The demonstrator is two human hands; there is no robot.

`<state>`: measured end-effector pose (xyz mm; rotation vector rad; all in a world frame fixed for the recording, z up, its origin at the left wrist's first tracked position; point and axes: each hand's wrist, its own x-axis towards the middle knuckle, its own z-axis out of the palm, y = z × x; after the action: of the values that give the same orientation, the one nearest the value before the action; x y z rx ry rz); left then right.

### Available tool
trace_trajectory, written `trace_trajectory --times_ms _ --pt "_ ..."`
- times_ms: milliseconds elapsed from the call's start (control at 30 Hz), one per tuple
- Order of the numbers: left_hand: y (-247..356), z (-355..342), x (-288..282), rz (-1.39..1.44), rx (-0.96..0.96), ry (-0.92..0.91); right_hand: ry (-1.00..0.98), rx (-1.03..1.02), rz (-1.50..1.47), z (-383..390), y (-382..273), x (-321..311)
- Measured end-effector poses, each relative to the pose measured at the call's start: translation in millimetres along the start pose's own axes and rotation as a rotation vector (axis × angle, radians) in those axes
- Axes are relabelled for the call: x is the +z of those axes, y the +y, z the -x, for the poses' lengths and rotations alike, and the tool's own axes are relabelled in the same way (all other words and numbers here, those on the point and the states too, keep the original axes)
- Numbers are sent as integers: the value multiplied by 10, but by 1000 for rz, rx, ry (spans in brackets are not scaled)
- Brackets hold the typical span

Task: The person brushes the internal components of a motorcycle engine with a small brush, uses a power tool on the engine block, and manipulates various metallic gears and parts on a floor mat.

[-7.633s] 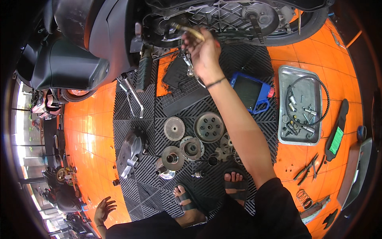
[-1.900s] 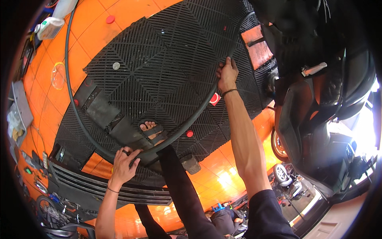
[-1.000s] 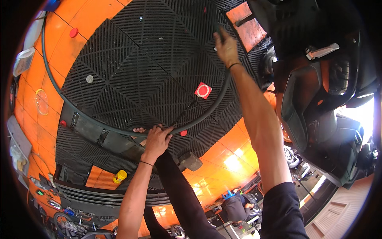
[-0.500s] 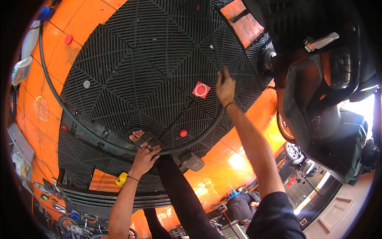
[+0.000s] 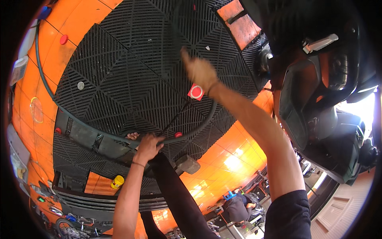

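Observation:
A long dark hose (image 5: 199, 125) curves from the upper left round the lower middle of the black ribbed mat (image 5: 111, 67) and back up to the right. My left hand (image 5: 149, 146) has its fingers curled on the hose above my leg. My right hand (image 5: 199, 71), smeared by motion, is stretched over the mat just above a red square piece with a white ring (image 5: 197, 92); I cannot make out its fingers or whether anything is in them. A red cap (image 5: 178, 134) lies beside the hose near my left hand.
A black scooter (image 5: 298, 103) fills the right side. A dark block (image 5: 188, 164) and a yellow container (image 5: 117, 182) lie low in view. Orange tiles (image 5: 81, 16) border the mat, with containers along the left edge. Another person (image 5: 234, 209) is at the bottom, among motorbikes.
My view has left the engine parts shown earliest. My right hand has come off the hose and swung up and leftward since half a second ago; my left stays on the hose.

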<state>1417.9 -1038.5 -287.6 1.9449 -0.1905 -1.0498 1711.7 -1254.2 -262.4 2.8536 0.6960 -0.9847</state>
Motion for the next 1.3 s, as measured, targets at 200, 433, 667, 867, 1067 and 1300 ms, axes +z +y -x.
trace_trajectory --times_ms 200,433,667,867,1067,1300 --pt "-303 672 216 256 -219 -342 -18 -62 -418 1359 -874 471" --pt "312 -107 -767 1518 -207 276 236 71 -734 1617 -1508 141" --pt "1311 -923 -1869 1011 -98 168 227 243 -831 2109 -1893 -72" --pt "1239 -910 -1321 551 -86 420 277 347 -829 2106 -1426 58" --pt "1345 -753 -1249 1042 -233 476 144 215 -858 2717 -2070 -234" --pt "1068 568 -2100 552 -319 432 -258 24 -1349 2624 -2522 -363"
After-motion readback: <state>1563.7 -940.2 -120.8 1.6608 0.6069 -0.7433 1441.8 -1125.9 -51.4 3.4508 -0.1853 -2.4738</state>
